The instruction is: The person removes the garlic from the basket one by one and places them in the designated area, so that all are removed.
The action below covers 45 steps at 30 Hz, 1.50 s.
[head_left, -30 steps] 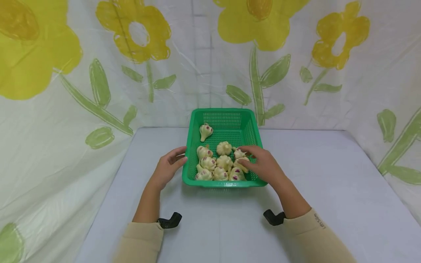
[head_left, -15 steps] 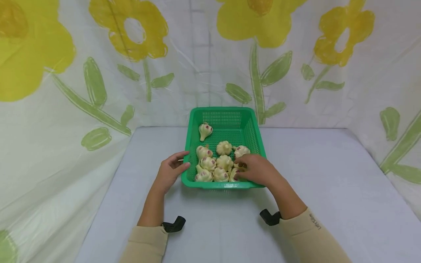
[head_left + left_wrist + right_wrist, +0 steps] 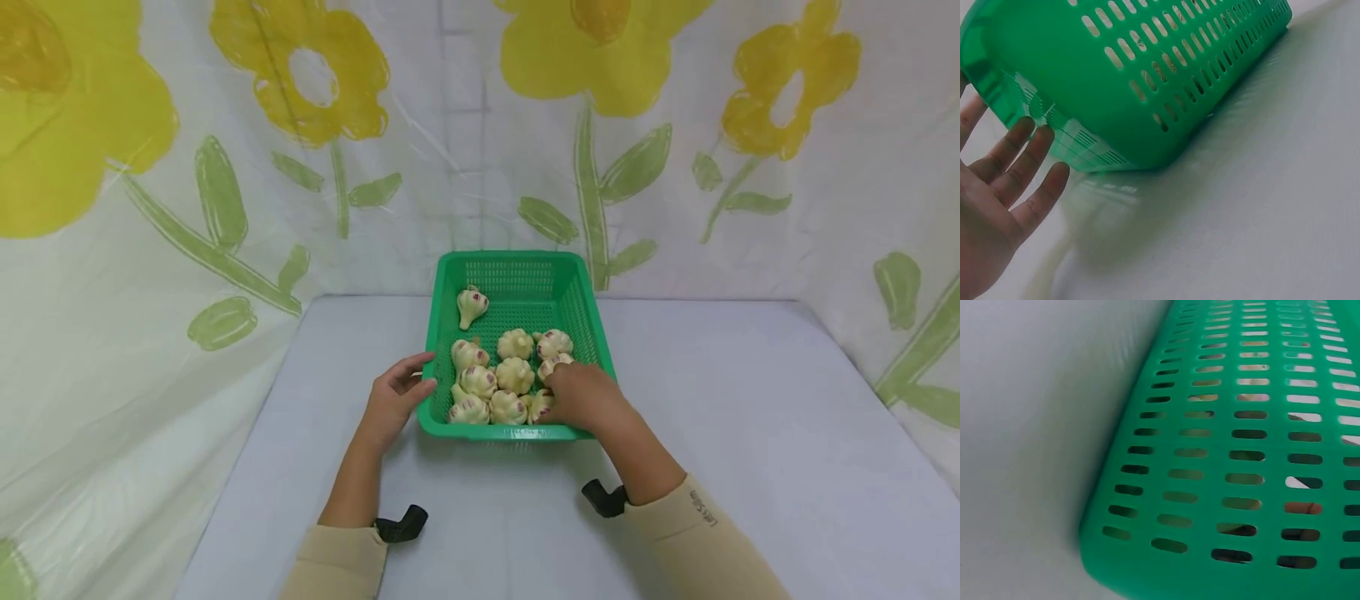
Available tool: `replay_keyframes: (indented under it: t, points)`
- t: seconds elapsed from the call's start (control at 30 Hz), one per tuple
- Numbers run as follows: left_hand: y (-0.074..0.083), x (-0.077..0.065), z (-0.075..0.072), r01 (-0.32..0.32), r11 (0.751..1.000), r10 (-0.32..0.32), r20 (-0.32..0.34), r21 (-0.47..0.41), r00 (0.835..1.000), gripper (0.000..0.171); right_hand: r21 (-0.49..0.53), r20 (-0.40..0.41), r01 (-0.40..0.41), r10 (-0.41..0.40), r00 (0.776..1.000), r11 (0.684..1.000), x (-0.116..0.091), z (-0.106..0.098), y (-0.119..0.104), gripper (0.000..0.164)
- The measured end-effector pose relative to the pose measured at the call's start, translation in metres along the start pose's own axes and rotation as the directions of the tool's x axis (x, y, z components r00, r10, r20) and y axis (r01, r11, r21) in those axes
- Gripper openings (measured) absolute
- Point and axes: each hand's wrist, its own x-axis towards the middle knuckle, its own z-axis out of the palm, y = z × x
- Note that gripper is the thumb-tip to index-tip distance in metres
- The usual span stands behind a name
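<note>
A green plastic basket (image 3: 517, 432) holds several garlic bulbs with purple marks. Most are grouped in its near half; one garlic bulb (image 3: 472, 307) lies alone at the far left. My left hand (image 3: 393, 398) is at the basket's left side, its fingers extended against the rim; the left wrist view shows these fingers (image 3: 1040, 142) spread beside the green wall. My right hand (image 3: 588, 398) reaches into the near right corner, fingers bent downward between a garlic bulb (image 3: 553, 362) and the nearer garlic bulb (image 3: 539, 406). Its palm side is hidden, so whether it grips one is unclear.
The basket stands on a white-covered table (image 3: 720, 400). Behind hangs a white curtain (image 3: 480, 167) painted with yellow flowers. The right wrist view is mostly the slotted basket wall (image 3: 1222, 462), with little seen through the slots.
My right hand has moved nearer and deeper into the basket's near right corner. The garlic bulbs along the right side have shifted slightly away from me. The left hand stays beside the rim.
</note>
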Motion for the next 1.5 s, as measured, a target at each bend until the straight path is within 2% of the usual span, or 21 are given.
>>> replay_keyframes:
  t: [0.17,0.3,0.53,0.73,0.9,1.17,1.37,1.5]
  points:
    - [-0.001,0.001,0.000,-0.019,1.000,0.019,0.003,-0.010,1.000,0.044,0.060,-0.013,0.007,-0.006,1.000,0.998,0.000,0.001,0.001,0.035]
    - [-0.002,0.001,0.001,-0.020,1.000,0.020,0.007,-0.015,1.000,0.044,0.125,-0.034,0.021,-0.017,0.999,0.992,-0.001,0.002,0.002,0.039]
    - [-0.003,0.000,-0.001,-0.028,1.000,0.028,0.004,-0.013,1.000,0.043,0.204,-0.119,0.031,-0.006,0.993,0.979,-0.003,0.004,0.001,0.039]
    - [-0.006,0.001,0.000,-0.047,0.998,0.047,0.002,-0.031,0.999,0.044,0.201,-0.168,0.054,-0.020,0.986,0.978,-0.006,0.004,0.002,0.063]
    - [-0.007,0.002,0.000,-0.050,0.998,0.050,0.001,-0.029,0.999,0.042,0.234,-0.180,0.046,-0.003,0.984,0.971,-0.008,0.003,0.002,0.070]
    - [-0.003,0.002,-0.001,-0.044,0.999,0.044,0.000,-0.032,0.999,0.043,0.358,-0.219,0.065,0.016,0.975,0.931,-0.006,0.004,0.009,0.073]
    - [-0.006,0.004,0.000,-0.049,0.998,0.049,0.024,-0.028,0.999,0.044,0.393,-0.253,0.079,0.025,0.967,0.916,-0.011,0.003,0.012,0.076]
    - [-0.008,0.001,-0.002,-0.047,0.999,0.047,0.014,-0.025,0.999,0.043,0.429,-0.254,0.079,0.036,0.967,0.900,-0.011,0.003,0.012,0.077]
